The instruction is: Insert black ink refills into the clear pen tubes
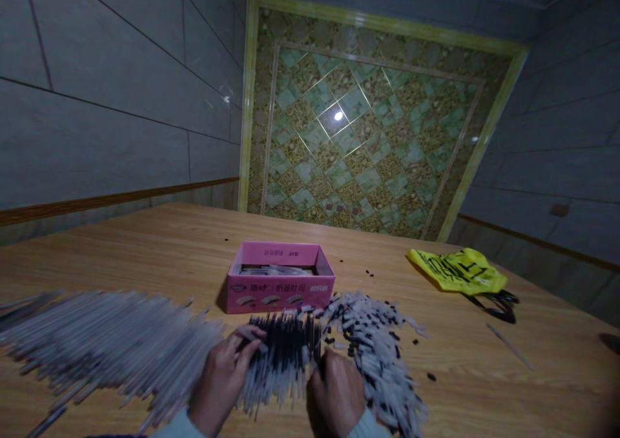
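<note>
Dozens of dark-tipped rods (279,351) lie at six o'clock from the pink box (271,300), probably light, stiff and slippery, best pinched mid-shaft. The left hand (223,368), thumb meeting fingers, pinches a pale piece (258,340); the right hand (336,385) curls, any hold hidden.

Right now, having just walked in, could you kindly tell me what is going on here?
A person is working with both bare hands at a row of thin, dark-ended sticks: the left hand at its left side, the right hand at its right. It is too blurred to tell exactly what each holds. Behind the row stands an open pink box with pale sticks inside. More long sticks spread to the left; small pale and black pieces lie heaped on the right.
</note>
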### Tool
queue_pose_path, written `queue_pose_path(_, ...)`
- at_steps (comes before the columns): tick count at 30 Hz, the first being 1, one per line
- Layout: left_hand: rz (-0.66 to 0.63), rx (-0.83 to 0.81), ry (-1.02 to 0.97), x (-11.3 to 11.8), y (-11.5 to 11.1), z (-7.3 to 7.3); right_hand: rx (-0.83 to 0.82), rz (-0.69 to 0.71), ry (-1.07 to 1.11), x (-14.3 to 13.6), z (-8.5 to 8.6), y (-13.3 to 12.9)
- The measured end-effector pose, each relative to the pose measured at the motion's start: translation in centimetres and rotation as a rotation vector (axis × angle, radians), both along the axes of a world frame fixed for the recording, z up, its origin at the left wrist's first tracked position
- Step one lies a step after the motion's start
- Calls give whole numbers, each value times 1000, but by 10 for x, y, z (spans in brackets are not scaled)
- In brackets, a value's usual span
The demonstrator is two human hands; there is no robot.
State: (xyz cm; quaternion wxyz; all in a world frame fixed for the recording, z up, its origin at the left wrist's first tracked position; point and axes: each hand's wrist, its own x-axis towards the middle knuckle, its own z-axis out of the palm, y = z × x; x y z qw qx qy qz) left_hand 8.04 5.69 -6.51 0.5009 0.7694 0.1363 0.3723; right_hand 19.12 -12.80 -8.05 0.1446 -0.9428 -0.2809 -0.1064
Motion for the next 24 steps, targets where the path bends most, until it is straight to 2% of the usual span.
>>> queue_pose_path(3,-38,-403,-82,1,1,2,176,33,45,2,5,-2)
queue_pose_path(5,-27,-658,-152,3,3,4,370,85,65,3,9,-3)
queue_pose_path(8,22,-938,-270,4,9,5,709,198,102,4,13,-6)
queue_pose_path(10,55,-1068,-329,6,15,4,893,233,146,3,12,-8)
queue_pose_path(12,73,-1133,-355,7,19,1,1016,248,178,2,11,-10)
queue_pose_path(14,71,-1146,-362,8,21,-1,1066,284,192,-1,12,-11)
queue_pose_path(18,49,-1158,-363,9,21,-4,1030,361,181,-7,17,-10)
queue_pose_path(24,-11,-1140,-332,10,17,-4,989,394,121,-10,20,-7)
